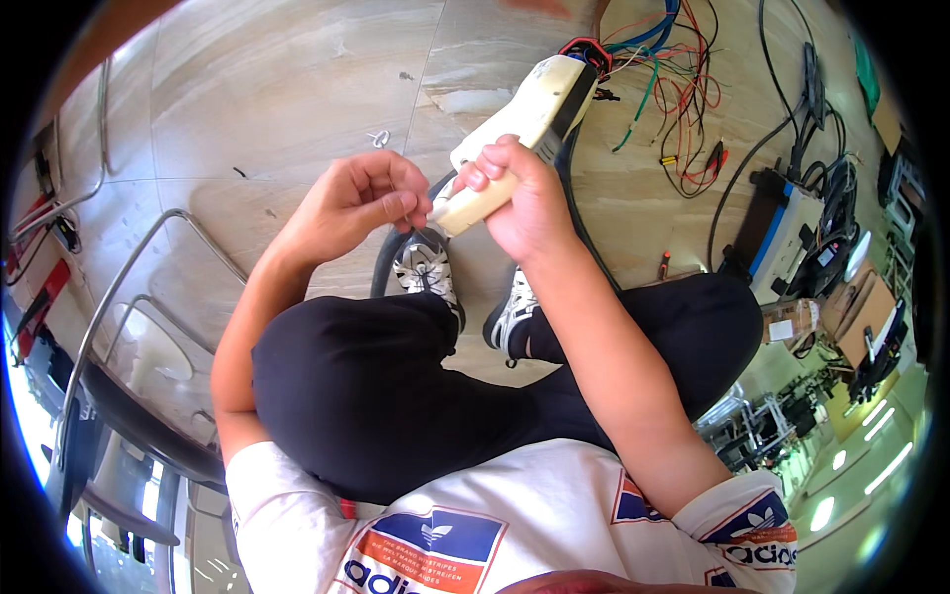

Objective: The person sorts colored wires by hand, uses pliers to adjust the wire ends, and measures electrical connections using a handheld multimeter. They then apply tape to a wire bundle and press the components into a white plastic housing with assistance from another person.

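Observation:
My right hand [522,198] is wrapped around the narrow grip of a cream-and-black, gun-shaped plastic housing [529,104], held tilted above the floor. Its far end has a red-rimmed opening [586,51] with wires in it. Close to the housing's near end, my left hand [371,203] has its fingers curled and pinched together. Whatever lies between those fingertips is too small to make out. Just below both hands are my grey-and-white shoes [426,267]. A thick black cable [584,223] runs along the floor behind my right forearm.
Loose red, black and green wires [693,89] spread over the tiled floor [287,79] at the far right. A small white looped piece [378,139] lies ahead. To the right are a screwdriver [664,264], a white-and-black equipment box [787,233] and cardboard [861,312]. Metal chair legs [129,267] stand left.

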Available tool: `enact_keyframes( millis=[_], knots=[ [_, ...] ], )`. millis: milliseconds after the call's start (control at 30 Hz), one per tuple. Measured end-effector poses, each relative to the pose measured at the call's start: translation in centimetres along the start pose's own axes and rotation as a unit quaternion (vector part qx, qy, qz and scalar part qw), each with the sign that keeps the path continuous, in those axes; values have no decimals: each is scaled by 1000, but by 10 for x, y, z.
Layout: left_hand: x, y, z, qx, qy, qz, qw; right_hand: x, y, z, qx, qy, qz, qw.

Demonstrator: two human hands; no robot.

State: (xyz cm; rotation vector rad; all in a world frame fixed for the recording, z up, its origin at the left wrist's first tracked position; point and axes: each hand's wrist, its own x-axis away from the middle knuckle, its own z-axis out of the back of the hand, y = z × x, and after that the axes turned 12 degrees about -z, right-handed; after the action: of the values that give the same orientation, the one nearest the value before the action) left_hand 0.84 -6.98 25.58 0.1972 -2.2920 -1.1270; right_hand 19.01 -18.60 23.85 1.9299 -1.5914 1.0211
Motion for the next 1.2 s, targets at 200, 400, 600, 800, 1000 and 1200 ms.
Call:
enact_keyframes(
  millis=[200,400,600,800,1000,1200],
  knots=[
    [-7,2,-1,-53,-262,28,963,30,-12,42,13,-85,-35,996],
    [-28,-20,-25,-41,-347,27,936,51,-33,91,51,-137,-73,987],
    [-40,-17,-39,-272,-281,-75,917,59,-40,118,51,-202,-87,974],
    [-49,-29,-54,-342,-238,-104,903,60,-36,138,47,-230,-78,969],
    [-62,-38,-56,-318,-224,-217,895,59,-35,139,45,-238,-75,967],
    [-68,-30,-62,-324,-187,-150,915,56,-35,138,60,-243,-79,965]
  ],
)
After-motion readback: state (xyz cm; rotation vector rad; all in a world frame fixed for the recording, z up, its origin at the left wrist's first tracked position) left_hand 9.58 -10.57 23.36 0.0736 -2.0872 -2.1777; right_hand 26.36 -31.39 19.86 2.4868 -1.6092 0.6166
